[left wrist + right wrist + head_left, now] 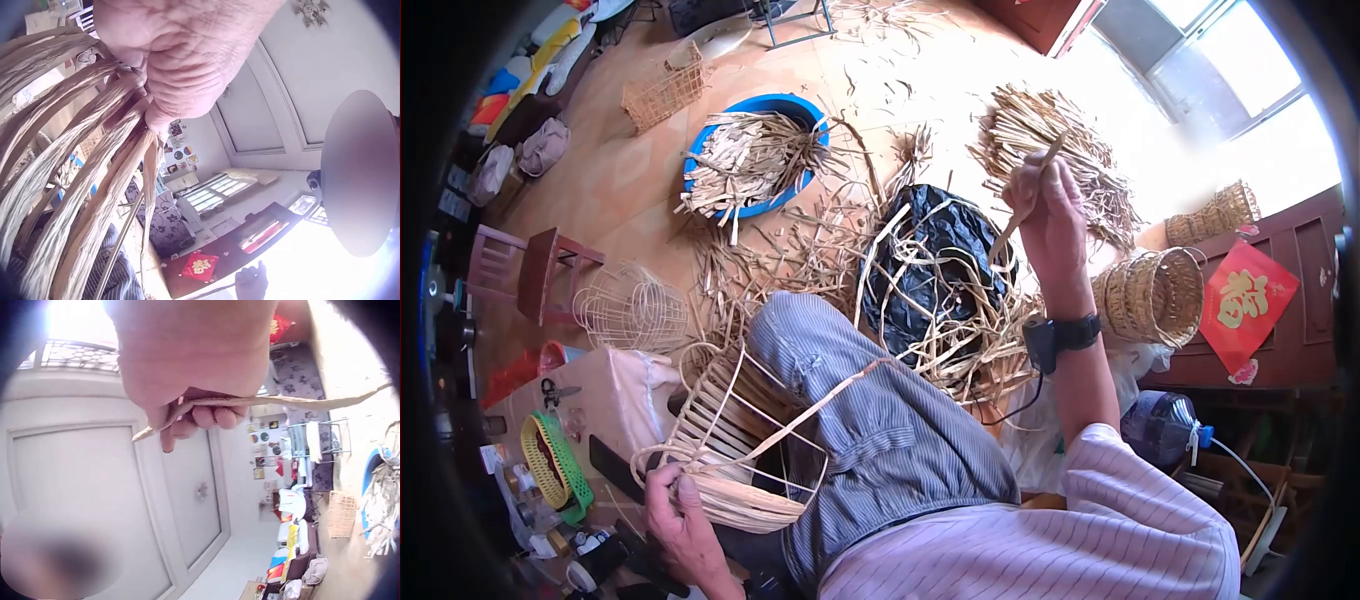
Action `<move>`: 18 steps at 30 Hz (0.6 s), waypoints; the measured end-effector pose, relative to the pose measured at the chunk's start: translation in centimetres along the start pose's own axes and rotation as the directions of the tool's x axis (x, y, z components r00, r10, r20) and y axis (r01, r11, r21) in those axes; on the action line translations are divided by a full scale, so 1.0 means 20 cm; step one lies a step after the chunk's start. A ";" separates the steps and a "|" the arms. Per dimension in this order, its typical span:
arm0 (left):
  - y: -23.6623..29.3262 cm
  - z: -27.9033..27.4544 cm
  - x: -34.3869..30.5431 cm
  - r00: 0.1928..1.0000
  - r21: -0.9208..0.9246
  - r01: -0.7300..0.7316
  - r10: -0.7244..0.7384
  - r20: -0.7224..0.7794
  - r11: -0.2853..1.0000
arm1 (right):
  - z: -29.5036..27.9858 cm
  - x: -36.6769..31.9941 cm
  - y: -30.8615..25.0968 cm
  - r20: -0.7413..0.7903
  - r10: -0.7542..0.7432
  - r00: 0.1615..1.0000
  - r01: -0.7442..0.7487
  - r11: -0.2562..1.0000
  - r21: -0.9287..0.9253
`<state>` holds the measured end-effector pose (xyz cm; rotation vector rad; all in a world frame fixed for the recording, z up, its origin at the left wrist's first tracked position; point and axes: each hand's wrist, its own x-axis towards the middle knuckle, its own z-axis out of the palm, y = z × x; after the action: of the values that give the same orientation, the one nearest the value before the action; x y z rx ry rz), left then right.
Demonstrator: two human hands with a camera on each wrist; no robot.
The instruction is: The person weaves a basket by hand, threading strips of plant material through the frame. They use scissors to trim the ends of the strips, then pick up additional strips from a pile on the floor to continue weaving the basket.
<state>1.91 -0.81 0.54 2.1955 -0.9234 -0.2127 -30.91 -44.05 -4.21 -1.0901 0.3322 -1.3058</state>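
A partly woven basket (740, 500) of pale flat strands rests by the person's lap, at lower left in the head view. The left hand (685, 530) grips its rim, thumb on top; in the left wrist view the left hand (181, 56) pinches the gathered strands (81, 156). The right hand (1050, 205) is raised at the right with curled fingers round a dry strand (1022, 215). In the right wrist view this strand (287, 401) crosses the right hand (194, 369) and sticks out on both sides. Another twisted strand (830, 400) runs from the basket over the knee.
A blue tub (820, 115) of cut strands stands ahead, beside a black plastic bag (930, 225) under loose strands. A strand pile (1050, 130) and woven baskets (1150, 295) lie at the right. A wire frame (635, 310) and a small table (615, 390) are at left.
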 end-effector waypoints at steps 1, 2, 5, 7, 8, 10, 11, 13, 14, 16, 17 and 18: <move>0.01 0.00 0.00 1.000 -0.002 0.006 -0.006 0.004 1.000 | 0.00 -0.03 0.00 0.012 0.036 0.999 -0.036 0.999 -0.006; 0.02 0.00 0.00 1.000 -0.004 0.011 -0.011 0.010 1.000 | 0.01 -0.05 0.01 0.023 0.071 0.997 -0.071 0.997 -0.012; 0.02 0.00 0.02 1.000 -0.011 0.004 -0.004 0.013 1.000 | 0.07 -0.07 0.02 -0.019 0.102 0.995 -0.104 0.985 -0.138; 0.00 0.00 0.01 1.000 -0.024 0.017 -0.017 0.014 1.000 | 0.08 -0.06 0.02 0.008 0.109 0.994 -0.105 0.974 -0.199; 0.00 0.00 0.01 0.999 -0.032 0.034 -0.033 0.018 0.999 | 0.10 -0.07 0.01 -0.013 0.126 0.992 -0.126 0.967 -0.223; 0.00 -0.01 0.00 0.999 -0.043 0.051 -0.050 0.018 0.998 | 0.15 -0.08 -0.01 -0.028 0.144 0.989 -0.145 0.934 -0.326; 0.00 0.00 0.00 0.999 -0.045 0.050 -0.050 0.016 0.998 | 0.17 -0.09 -0.02 -0.024 0.145 0.989 -0.142 0.904 -0.403; -0.01 0.00 0.00 0.999 -0.043 0.037 -0.036 0.010 0.998 | 0.31 -0.11 -0.07 -0.050 0.152 0.987 -0.154 0.820 -0.551; -0.02 0.00 0.00 1.000 -0.037 0.023 -0.023 0.006 0.999 | 0.35 -0.13 -0.08 -0.031 0.220 0.975 -0.199 0.806 -0.558; -0.03 0.00 0.00 1.000 -0.018 0.008 -0.008 0.007 1.000 | 0.41 -0.19 0.03 0.063 0.198 0.978 -0.139 0.850 -0.508; -0.02 0.00 0.00 1.000 -0.002 0.009 -0.009 0.010 1.000 | 0.45 -0.23 0.05 0.082 0.244 0.966 -0.162 0.822 -0.545; -0.02 -0.01 0.00 1.000 0.013 0.010 -0.010 0.014 1.000 | 0.49 -0.27 0.07 0.099 0.291 0.952 -0.182 0.792 -0.582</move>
<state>2.27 -0.55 0.32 2.2137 -0.9241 -0.2275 -24.41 -35.06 -2.26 -1.6030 0.7295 -0.8798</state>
